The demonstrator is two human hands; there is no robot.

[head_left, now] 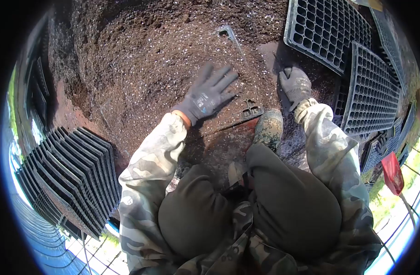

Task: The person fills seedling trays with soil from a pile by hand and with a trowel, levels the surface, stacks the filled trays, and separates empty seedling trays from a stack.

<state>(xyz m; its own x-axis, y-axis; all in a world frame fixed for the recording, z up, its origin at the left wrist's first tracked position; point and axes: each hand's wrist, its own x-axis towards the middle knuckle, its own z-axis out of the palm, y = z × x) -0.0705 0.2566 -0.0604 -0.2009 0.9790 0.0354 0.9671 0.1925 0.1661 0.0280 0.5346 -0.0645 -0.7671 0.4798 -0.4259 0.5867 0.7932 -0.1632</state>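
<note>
A black plastic seedling tray [252,111] lies mostly buried under dark brown potting soil [141,68]. Only a far corner and part of its near edge with a few cells show. My left hand [206,94], in a grey glove, rests on the soil over this tray with its fingers spread. To the right of the tray, my right hand [296,85], also gloved, is curled with its fingers bent inward. What those fingers hold, if anything, is hidden. A boot [268,129] stands close to the tray's near right corner.
Empty-celled trays [329,30] lean at the upper right, with another tray [374,89] below them. A stack of black trays [72,174] stands at the lower left. Toward the right edge is a red scoop-like blade [392,174] on a handle. Soil is heaped higher toward the back.
</note>
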